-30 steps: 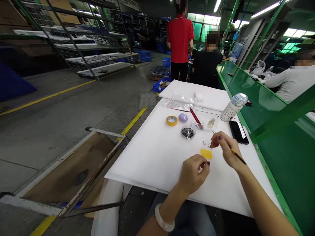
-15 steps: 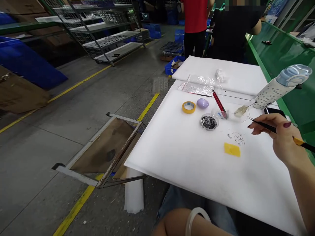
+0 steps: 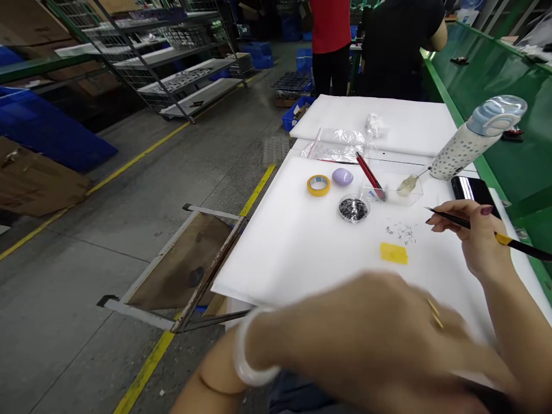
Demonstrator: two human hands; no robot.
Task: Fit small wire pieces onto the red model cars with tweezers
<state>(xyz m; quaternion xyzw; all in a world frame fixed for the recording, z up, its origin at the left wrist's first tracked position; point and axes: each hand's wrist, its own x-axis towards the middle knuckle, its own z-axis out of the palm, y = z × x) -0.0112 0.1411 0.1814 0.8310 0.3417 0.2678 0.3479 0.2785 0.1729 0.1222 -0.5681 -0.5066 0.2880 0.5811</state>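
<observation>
Between thumb and fingers, my right hand [image 3: 483, 236] grips pointed black tweezers [image 3: 452, 218] with a yellow band, tips toward the left above the white sheet [image 3: 276, 247]. Close to those tips lie several loose dark slivers [image 3: 402, 231] and a yellow square pad [image 3: 394, 253]. A round clear dish [image 3: 353, 209] holds more dark slivers. My left hand [image 3: 388, 339], with a white bangle on its wrist, is smeared by motion low in front; its fingers cannot be made out. Beyond the dish lie a roll of yellow tape [image 3: 318, 185] and a purple egg-shaped object [image 3: 342, 176].
A clear tray [image 3: 416, 195] holds a red pen-like tool [image 3: 371, 176] and a needle-tipped applicator [image 3: 408, 184]. Behind my right hand are a phone [image 3: 472, 188] and a dotted bottle [image 3: 461, 150]. A metal frame [image 3: 181, 264] stands left of the table. Two people are beyond.
My left hand has swung up from the bottom edge to the right, over the front of the table. My right hand keeps the tweezers. The whole view has shifted slightly.
</observation>
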